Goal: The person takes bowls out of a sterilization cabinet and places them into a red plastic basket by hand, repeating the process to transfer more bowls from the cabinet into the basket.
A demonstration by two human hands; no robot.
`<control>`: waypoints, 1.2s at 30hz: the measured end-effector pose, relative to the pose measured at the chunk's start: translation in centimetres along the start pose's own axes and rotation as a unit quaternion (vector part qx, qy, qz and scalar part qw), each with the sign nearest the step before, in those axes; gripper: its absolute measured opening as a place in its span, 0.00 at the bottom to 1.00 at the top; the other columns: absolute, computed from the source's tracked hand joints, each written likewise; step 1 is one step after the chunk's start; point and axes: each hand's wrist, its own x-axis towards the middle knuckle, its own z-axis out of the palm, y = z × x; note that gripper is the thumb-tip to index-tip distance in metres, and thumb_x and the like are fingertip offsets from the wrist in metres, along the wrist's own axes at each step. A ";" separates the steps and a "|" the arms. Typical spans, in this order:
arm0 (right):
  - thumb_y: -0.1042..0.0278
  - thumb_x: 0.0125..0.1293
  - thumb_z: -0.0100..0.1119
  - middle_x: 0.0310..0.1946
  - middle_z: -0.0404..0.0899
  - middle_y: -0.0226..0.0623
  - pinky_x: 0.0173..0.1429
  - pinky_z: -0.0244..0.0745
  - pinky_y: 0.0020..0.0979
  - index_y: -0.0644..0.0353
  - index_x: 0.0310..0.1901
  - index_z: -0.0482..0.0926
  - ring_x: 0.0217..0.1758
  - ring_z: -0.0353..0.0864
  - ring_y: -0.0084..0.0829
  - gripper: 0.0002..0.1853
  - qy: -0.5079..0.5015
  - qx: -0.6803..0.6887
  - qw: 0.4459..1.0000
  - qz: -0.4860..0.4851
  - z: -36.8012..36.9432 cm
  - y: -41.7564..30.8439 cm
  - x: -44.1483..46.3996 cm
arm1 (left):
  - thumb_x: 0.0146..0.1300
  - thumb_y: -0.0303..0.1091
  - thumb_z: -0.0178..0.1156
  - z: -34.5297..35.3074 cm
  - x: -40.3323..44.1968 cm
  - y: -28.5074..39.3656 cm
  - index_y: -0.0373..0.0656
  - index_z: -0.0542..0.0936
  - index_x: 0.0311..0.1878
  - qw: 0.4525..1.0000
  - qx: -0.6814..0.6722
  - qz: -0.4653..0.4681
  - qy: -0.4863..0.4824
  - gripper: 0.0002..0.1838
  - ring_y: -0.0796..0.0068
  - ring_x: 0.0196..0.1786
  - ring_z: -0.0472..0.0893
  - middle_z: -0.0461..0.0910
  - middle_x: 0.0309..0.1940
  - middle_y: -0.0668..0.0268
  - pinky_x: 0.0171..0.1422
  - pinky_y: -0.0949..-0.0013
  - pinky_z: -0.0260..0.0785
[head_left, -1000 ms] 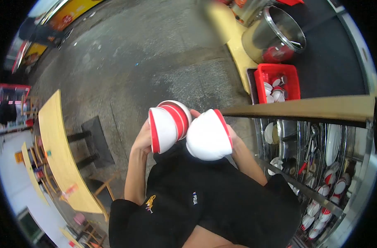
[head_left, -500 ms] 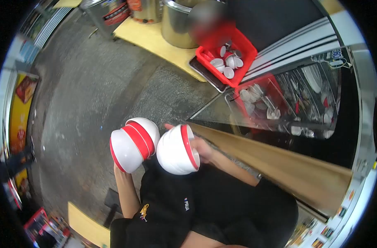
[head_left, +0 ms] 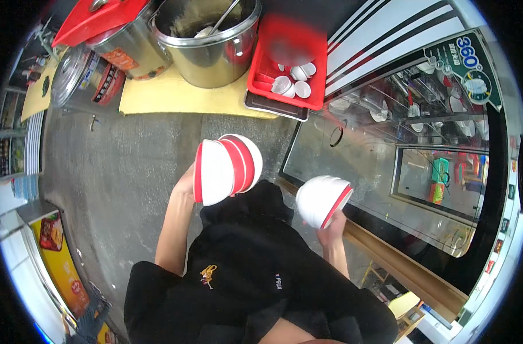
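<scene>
On the left, a pile of white bowls with red rims [head_left: 214,172] is gripped by my left hand [head_left: 185,182], whose fingers are mostly behind the bowls. My right hand [head_left: 332,228] holds a second nested stack of white bowls with a red rim [head_left: 319,199], grasping it from below and tilting it. A gap separates the two stacks, both held in the air in front of my black shirt [head_left: 244,246].
Ahead, a yellow tabletop [head_left: 158,97] bears a large steel pot [head_left: 213,66] with a ladle in it. A red basin [head_left: 316,100] beside it contains several small white bowls. A glass-fronted cabinet [head_left: 353,155] with dishes stands on the right.
The two stacks have moved apart, the right one going right. The view has turned towards the yellow table, showing more of the pot and cabinet. Both hands keep their bowls.
</scene>
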 end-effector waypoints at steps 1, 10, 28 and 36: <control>0.69 0.55 0.46 0.53 0.75 0.51 0.47 0.80 0.50 0.66 0.65 0.61 0.49 0.81 0.47 0.33 -0.020 0.008 1.000 -0.018 1.7 -0.2 0.5 | 0.64 0.37 0.62 -0.5 0.9 1.2 0.41 0.66 0.66 0.998 0.063 -0.009 -0.005 0.28 0.56 0.51 0.82 0.75 0.56 0.53 0.42 0.50 0.83; 0.64 0.59 0.52 0.49 0.78 0.45 0.37 0.79 0.44 0.63 0.61 0.65 0.47 0.81 0.42 0.28 0.037 -0.041 0.998 0.031 11.3 -1.3 10.2 | 0.63 0.32 0.64 -0.9 9.6 8.0 0.38 0.69 0.61 0.973 0.013 -0.201 -0.112 0.25 0.64 0.46 0.84 0.79 0.50 0.56 0.44 0.57 0.83; 0.64 0.67 0.48 0.46 0.76 0.47 0.35 0.84 0.48 0.56 0.60 0.64 0.42 0.82 0.48 0.21 -0.038 -0.157 0.943 0.290 17.8 4.3 69.9 | 0.44 0.32 0.77 3.8 34.7 14.5 0.43 0.61 0.69 0.985 0.047 -0.158 -0.052 0.48 0.70 0.62 0.72 0.71 0.62 0.63 0.67 0.61 0.67; 0.59 0.64 0.47 0.46 0.74 0.64 0.32 0.85 0.53 0.61 0.62 0.60 0.38 0.82 0.63 0.27 0.051 -0.316 0.883 0.343 20.6 7.0 77.9 | 0.50 0.35 0.75 4.4 41.5 14.4 0.42 0.60 0.70 0.975 0.099 -0.198 -0.030 0.46 0.71 0.64 0.70 0.69 0.63 0.63 0.69 0.62 0.64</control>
